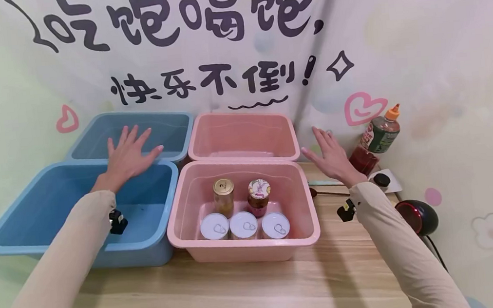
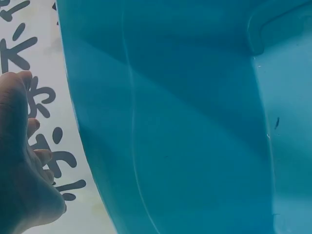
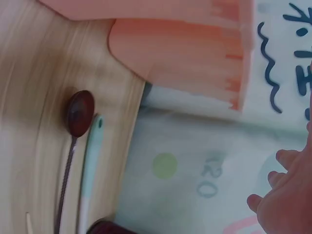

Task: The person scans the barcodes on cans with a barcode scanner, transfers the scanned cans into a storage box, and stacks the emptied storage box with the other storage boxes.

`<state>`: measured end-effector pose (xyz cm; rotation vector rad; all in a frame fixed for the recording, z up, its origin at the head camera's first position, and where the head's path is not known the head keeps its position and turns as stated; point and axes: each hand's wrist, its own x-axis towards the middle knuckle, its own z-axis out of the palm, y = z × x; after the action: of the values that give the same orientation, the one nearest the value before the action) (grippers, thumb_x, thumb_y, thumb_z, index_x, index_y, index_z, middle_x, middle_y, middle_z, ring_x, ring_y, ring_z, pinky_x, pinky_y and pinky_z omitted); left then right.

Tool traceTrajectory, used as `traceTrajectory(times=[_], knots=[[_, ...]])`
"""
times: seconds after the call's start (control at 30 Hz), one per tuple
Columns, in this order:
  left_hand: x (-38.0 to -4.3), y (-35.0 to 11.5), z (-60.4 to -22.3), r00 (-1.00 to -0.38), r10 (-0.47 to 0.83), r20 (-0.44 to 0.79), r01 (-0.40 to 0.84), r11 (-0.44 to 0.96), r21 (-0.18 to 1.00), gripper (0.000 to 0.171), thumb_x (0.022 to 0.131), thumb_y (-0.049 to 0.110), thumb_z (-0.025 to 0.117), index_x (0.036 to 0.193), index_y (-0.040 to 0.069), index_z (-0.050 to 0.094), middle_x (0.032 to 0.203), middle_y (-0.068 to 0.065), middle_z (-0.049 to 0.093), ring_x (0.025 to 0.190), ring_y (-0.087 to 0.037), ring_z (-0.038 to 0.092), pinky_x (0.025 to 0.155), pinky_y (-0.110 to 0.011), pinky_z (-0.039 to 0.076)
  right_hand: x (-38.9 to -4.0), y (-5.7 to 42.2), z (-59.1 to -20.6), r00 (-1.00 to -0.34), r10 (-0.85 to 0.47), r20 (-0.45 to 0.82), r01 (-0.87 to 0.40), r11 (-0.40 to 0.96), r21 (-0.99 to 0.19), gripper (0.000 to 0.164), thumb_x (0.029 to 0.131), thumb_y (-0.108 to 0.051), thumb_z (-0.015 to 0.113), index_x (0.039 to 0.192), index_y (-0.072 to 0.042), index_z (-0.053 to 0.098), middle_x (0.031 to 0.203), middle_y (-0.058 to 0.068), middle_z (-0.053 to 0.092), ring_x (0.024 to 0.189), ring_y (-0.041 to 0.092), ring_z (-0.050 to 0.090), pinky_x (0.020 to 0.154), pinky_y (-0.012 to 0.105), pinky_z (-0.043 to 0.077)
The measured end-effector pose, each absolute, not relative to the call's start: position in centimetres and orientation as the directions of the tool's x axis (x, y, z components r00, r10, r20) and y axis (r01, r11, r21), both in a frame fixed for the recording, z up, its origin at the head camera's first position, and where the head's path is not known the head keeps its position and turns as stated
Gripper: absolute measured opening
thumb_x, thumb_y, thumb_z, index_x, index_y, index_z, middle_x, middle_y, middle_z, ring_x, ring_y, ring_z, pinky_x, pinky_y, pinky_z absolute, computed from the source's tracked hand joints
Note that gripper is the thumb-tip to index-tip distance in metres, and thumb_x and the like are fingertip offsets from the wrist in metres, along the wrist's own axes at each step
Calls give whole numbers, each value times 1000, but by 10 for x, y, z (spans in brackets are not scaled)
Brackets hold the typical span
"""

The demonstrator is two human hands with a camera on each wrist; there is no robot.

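Observation:
My left hand [image 1: 128, 155] is held over the blue bins, fingers spread and nothing in it. Below it are the near blue bin [image 1: 27, 212] and, behind, the far blue bin [image 1: 160, 125]. My right hand [image 1: 329, 159] hovers to the right of the pink bins with its fingers extended, holding nothing. The near pink bin [image 1: 246, 252] contains a gold can [image 1: 223, 195], a small jar with a patterned lid [image 1: 259, 197] and several pull-tab tins [image 1: 244, 225] along its front. Behind it stands the far pink bin [image 1: 244, 129].
Right of the pink bins lie a dark spoon [image 3: 79, 114] and a pale green-handled utensil [image 3: 92, 151]. An orange-capped sauce bottle [image 1: 379, 137] stands by the wall. A dark rounded device [image 1: 418, 217] with a cable sits farther right. The wooden table [image 1: 241, 291] runs along the front.

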<state>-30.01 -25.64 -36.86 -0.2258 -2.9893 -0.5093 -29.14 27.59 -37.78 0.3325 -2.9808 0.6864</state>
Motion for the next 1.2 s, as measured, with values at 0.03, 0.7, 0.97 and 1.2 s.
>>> traceTrajectory(times=[0.03, 0.7, 0.97, 1.2], knots=[[-301, -256, -369, -984, 134, 121, 167, 933, 319, 86, 97, 67, 37, 159, 10, 23, 165, -27, 9, 154, -47, -4, 113, -76, -9, -291, 274, -375, -972, -202, 116, -233, 873, -429, 86, 98, -65, 40, 162, -21, 4, 168, 19, 9, 155, 44, -1, 118, 71, 5], [-291, -254, -376, -973, 222, -56, 203, 950, 237, 80, 101, 61, 34, 159, 8, 21, 162, -34, 7, 150, -54, -1, 112, -78, -4, -279, 246, -363, -950, -302, 81, -306, 848, -433, 92, 93, -64, 54, 162, -25, 7, 169, 14, 11, 156, 39, 6, 117, 72, 13], [-290, -251, -386, -968, 231, -100, 194, 938, 289, 82, 100, 64, 31, 159, 8, 20, 163, -33, 5, 150, -54, -5, 112, -77, -9, -276, 235, -363, -934, -343, 97, -350, 833, -428, 89, 93, -59, 57, 162, -26, 10, 168, 14, 17, 155, 39, 11, 118, 69, 17], [-290, -251, -388, -968, 229, -105, 190, 937, 294, 80, 101, 63, 30, 159, 10, 22, 163, -33, 6, 150, -54, -5, 112, -76, -10, -275, 217, -359, -898, -432, 81, -430, 824, -370, 93, 93, -58, 59, 162, -28, 5, 169, 14, 10, 156, 38, 5, 121, 65, 13]])
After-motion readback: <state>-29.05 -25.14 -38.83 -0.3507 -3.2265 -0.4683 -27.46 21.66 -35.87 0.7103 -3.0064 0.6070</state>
